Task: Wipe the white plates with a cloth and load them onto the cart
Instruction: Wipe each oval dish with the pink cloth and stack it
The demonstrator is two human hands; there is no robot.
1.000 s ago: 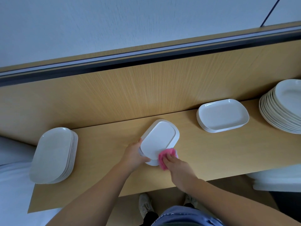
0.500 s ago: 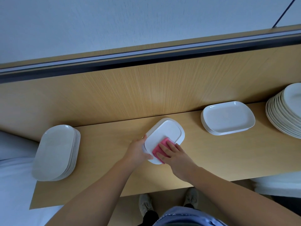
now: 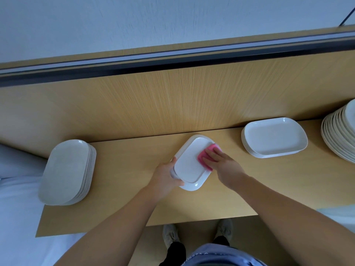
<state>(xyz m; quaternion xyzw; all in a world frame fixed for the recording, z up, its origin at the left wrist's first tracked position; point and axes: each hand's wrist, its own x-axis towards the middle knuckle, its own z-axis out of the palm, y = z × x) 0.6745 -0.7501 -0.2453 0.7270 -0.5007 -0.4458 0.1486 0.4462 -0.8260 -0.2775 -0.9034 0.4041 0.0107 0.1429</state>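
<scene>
Toward the back edge of the table [image 3: 124, 189], mid-length, I see the plate [image 3: 189, 166], long axis slanting away rightward. My left hand [image 3: 165, 177] grips its near end (thumb on the rim); my right hand [image 3: 224, 166] presses flat fingers on the pink cloth [image 3: 201, 157] at its far right corner.

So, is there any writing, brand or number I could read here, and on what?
None can be read: the plate being wiped, pink cloth, left stack, middle stack, right stack and wooden counter bear no print.
Faint marks on the blue garment at the bottom edge: too blurred to read.
</scene>
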